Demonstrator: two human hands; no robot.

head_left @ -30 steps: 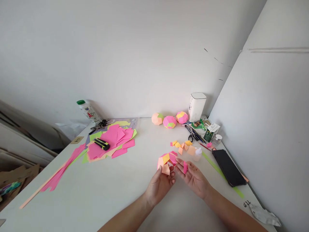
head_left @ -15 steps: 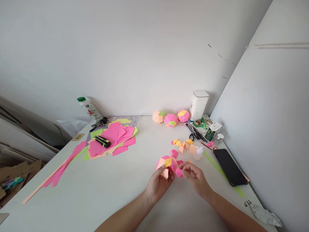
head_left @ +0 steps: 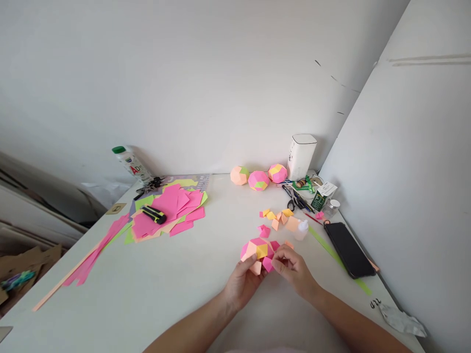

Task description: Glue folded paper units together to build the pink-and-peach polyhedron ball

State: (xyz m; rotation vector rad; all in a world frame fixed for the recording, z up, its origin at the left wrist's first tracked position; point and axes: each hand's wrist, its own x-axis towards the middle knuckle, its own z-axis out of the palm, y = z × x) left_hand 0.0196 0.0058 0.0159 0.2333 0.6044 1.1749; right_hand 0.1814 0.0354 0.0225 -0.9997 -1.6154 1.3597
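Note:
My left hand [head_left: 243, 282] is closed around a faceted paper ball [head_left: 262, 251] of pink, peach and yellow pieces, its thumb on the near side. A peach flap [head_left: 255, 267] sticks out below the thumb. On the ball's lower right, my right hand [head_left: 294, 268] has thumb and forefinger pinched at the edge of a pink folded paper piece [head_left: 268, 264]. Whether that piece is joined to the ball I cannot tell. Just beyond the ball lie a pink folded piece [head_left: 264, 231] and several small yellow and peach folded pieces [head_left: 275, 224].
Three finished-looking paper balls [head_left: 258, 181] sit by the wall. A small white bottle [head_left: 301, 230], scissors [head_left: 291, 203] and a black phone [head_left: 349, 250] are on the right. Pink sheets [head_left: 176, 208] with a utility knife [head_left: 153, 214] lie left, near a white bottle [head_left: 131, 164].
My right fingers have brought the pink piece slightly left, closer to the ball. The ball has turned a little in my left hand. The whole view has shifted slightly.

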